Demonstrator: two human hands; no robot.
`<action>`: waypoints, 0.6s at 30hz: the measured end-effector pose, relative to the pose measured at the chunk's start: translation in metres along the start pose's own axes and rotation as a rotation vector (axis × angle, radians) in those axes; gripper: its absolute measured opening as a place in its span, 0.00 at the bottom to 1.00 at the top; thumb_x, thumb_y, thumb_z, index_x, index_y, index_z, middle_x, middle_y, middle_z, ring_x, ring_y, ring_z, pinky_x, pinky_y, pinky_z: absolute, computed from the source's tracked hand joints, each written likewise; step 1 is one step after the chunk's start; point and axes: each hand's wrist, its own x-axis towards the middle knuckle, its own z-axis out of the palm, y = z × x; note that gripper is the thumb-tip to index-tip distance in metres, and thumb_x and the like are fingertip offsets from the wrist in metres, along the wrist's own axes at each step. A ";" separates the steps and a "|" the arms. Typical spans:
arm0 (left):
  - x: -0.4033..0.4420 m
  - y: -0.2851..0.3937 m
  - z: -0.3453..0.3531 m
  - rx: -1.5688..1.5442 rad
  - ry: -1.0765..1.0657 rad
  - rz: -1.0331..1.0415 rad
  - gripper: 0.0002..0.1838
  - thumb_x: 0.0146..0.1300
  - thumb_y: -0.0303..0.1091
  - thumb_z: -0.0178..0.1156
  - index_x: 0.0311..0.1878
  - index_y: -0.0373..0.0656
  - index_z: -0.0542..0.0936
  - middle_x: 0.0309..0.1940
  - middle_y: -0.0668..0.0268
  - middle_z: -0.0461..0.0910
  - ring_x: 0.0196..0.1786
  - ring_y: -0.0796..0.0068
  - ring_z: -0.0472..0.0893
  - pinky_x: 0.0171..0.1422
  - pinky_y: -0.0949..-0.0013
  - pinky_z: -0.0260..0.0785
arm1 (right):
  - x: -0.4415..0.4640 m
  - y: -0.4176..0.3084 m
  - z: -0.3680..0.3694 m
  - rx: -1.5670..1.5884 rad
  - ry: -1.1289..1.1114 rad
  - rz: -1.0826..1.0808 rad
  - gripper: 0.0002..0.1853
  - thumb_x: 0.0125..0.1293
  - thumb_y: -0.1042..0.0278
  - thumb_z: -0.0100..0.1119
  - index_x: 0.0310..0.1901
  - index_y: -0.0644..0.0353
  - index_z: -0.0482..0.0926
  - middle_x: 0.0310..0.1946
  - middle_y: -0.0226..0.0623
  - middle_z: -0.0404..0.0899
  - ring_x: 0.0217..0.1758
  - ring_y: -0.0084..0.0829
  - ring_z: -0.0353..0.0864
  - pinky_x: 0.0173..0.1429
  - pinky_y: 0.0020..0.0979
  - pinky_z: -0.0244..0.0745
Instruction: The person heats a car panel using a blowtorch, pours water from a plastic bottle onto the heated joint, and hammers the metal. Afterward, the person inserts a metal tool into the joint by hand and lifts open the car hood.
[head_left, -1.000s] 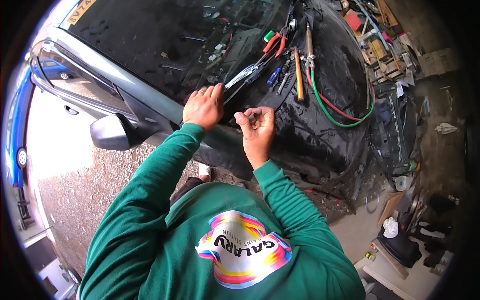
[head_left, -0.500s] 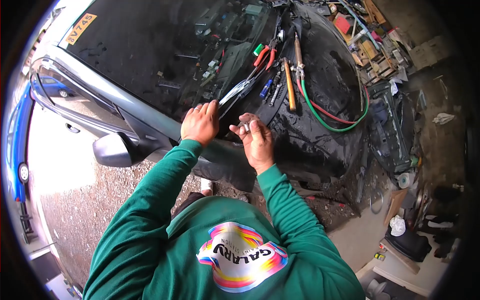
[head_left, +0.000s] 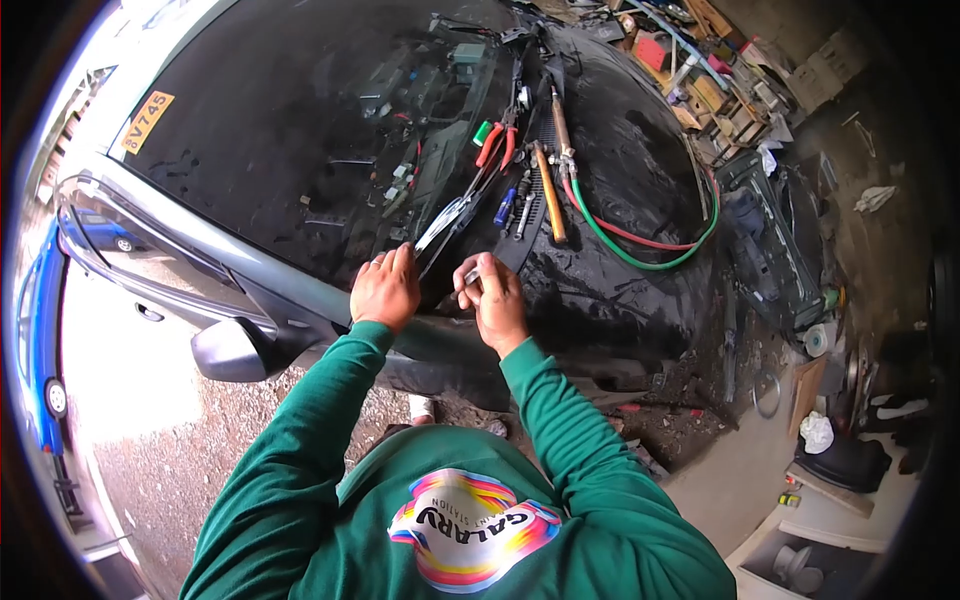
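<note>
My left hand [head_left: 386,288] rests at the lower corner of the windshield [head_left: 260,140], fingers together and bent over. Its fingertips meet the near end of a long silvery bundle [head_left: 450,217]; what they grip is hidden. Beside it, my right hand [head_left: 494,300] is closed, pinching a small silvery metal piece [head_left: 473,277] between thumb and fingers. Past my hands, on the black cowl and hood, lie a blue-handled screwdriver [head_left: 506,206], a wrench [head_left: 524,217], a hammer with a wooden handle [head_left: 550,195] and red-handled pliers [head_left: 497,146].
A torch [head_left: 561,120] with red and green hoses [head_left: 640,264] lies across the hood [head_left: 630,180]. The side mirror [head_left: 236,350] juts out at left. Piled scrap [head_left: 700,90] and car parts line the right. A blue car [head_left: 38,330] stands far left.
The view has shifted, so the car and tools appear further left. My right hand has turned and its fingers curl more around the small metal piece. My left hand stays at the windshield corner.
</note>
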 end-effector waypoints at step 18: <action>0.000 -0.003 0.002 -0.005 -0.029 -0.021 0.12 0.80 0.38 0.60 0.59 0.45 0.83 0.43 0.59 0.90 0.50 0.51 0.90 0.55 0.47 0.79 | 0.000 -0.089 0.069 -1.938 -0.958 -0.458 0.09 0.66 0.67 0.68 0.31 0.54 0.94 0.37 0.38 0.93 0.51 0.52 0.90 0.54 0.52 0.89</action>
